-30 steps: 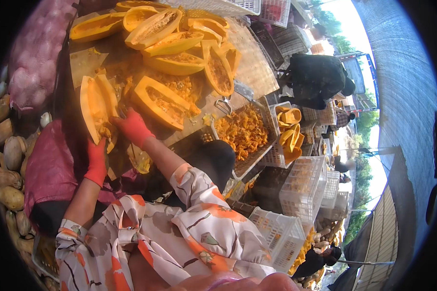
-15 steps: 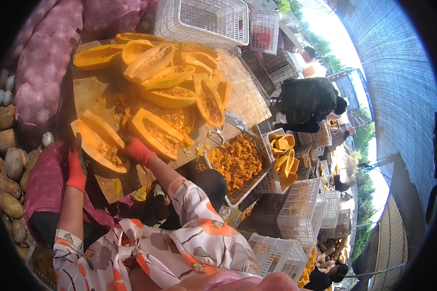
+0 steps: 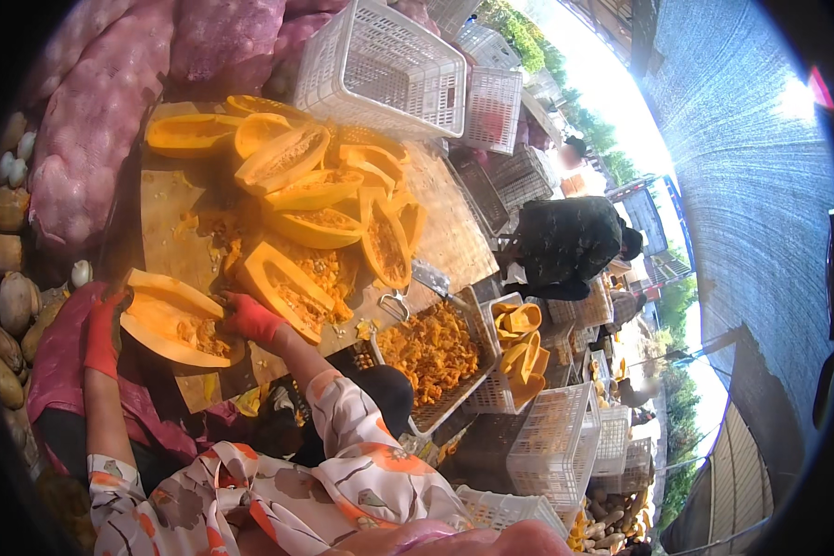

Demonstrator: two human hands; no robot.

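Both my hands wear red gloves and are at one orange pumpkin half [image 3: 171,322], which lies cut side up at the near left of the board. My left hand [image 3: 104,332] grips its left end, the thumb side along the rim. My right hand [image 3: 250,318] closes at its right rim, by the stringy pulp and seeds inside; the fingertips are partly hidden. Just right of that hand, another pumpkin half [image 3: 289,292] rests on the board with its seeds in it. A pile of further halves [image 3: 310,192] lies beyond.
The wooden board [image 3: 454,222] carries a wide-bladed knife [image 3: 429,275] and a metal peeler [image 3: 395,304]. Beside it stand a crate of scooped pulp [image 3: 431,357] and one of hollowed pieces [image 3: 521,347]. White crates [image 3: 394,69], pink mesh sacks [image 3: 102,139] and a bending co-worker [image 3: 565,243] are farther off.
My left hand has moved left and now wraps the end of the pumpkin half, which has turned to lie more crosswise. My right hand stays by its right rim. The whole view has shifted.
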